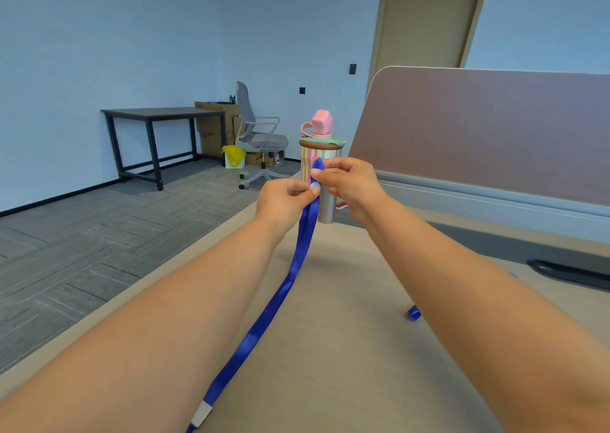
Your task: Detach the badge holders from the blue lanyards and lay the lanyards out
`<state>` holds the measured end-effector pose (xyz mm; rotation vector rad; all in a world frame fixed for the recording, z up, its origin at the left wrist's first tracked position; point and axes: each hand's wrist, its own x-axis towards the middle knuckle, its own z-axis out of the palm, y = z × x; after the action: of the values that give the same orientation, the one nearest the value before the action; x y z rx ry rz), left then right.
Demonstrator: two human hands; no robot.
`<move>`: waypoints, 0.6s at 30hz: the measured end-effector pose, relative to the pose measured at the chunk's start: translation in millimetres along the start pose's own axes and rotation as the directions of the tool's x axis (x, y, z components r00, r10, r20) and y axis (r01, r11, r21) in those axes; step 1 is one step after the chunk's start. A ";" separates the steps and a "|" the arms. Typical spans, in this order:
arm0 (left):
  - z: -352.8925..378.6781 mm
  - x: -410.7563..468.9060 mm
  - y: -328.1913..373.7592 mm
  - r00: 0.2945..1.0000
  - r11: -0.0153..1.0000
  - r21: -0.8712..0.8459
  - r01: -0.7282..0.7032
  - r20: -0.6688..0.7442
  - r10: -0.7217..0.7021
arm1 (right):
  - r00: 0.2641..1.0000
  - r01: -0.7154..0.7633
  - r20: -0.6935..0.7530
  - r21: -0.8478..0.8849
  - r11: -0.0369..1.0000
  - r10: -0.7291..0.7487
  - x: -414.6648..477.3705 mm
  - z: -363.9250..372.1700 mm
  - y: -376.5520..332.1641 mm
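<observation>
the tan desk (346,350) fills the lower half of the view, with both forearms stretched out over it. a mauve partition panel (478,129) stands along its far edge at 2 o'clock, and a beige door (425,20) rises behind that at 1 o'clock. across the grey floor, a dark table (158,116) sits at 10 o'clock with a grey office chair (257,132) beside it at 11 o'clock.

the blue lanyard (284,287) is held up at the centre of the view and slopes down toward 7 o'clock, its lower part reaching the near desk edge. a striped tumbler (321,150) with a pink lid stands just behind the hands at 12 o'clock.

the left hand (284,198) pinches the strap between thumb and forefinger at a small pale round piece (314,187), other fingers curled. the right hand (350,182) pinches the strap's top end just above, fingers curled in.

a second blue strap end (414,313) shows at 4 o'clock beside the right forearm. a white tag (202,414) sits on the held strap near 7 o'clock.
</observation>
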<state>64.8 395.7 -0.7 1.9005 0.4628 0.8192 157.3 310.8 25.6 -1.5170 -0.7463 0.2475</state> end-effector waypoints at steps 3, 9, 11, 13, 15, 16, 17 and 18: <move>0.4 -3.7 3.2 1.000 1.000 0.004 0.014 0.012 -0.014 | 0.999 -0.006 -0.031 0.010 1.000 0.006 -1.5 1.7 -3.3; -1.8 -7.4 4.2 0.990 0.999 -0.019 0.034 0.136 -0.031 | 0.995 -0.023 -0.095 0.069 0.997 0.029 2.3 3.2 -3.5; -1.7 -9.4 5.0 0.985 0.994 -0.096 0.052 0.168 -0.035 | 0.993 -0.041 -0.106 0.065 0.997 0.048 4.2 2.5 -1.7; -2.0 -12.5 5.4 0.977 0.984 -0.167 0.066 0.209 -0.030 | 0.992 -0.046 -0.117 0.068 0.997 0.054 5.2 2.8 -0.7; -2.5 -16.1 2.7 0.970 0.974 -0.201 0.099 0.238 -0.050 | 0.990 -0.028 -0.131 0.115 0.993 0.043 4.6 4.0 -1.6; -2.8 -16.7 -0.2 0.968 0.974 -0.193 0.118 0.240 -0.070 | 0.991 -0.019 -0.130 0.160 0.987 0.040 4.6 4.4 -1.5; -3.3 -17.1 -3.2 0.968 0.976 -0.173 0.132 0.233 -0.090 | 0.993 -0.021 -0.112 0.195 0.981 0.044 3.8 4.1 -1.1; -4.2 -17.2 -6.2 0.969 0.978 -0.151 0.140 0.225 -0.104 | 0.996 -0.046 -0.072 0.188 0.981 0.060 3.1 3.0 0.4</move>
<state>49.9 390.3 -10.9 1.7629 0.3614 0.5447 158.1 315.1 25.7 -1.3617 -0.6045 0.2887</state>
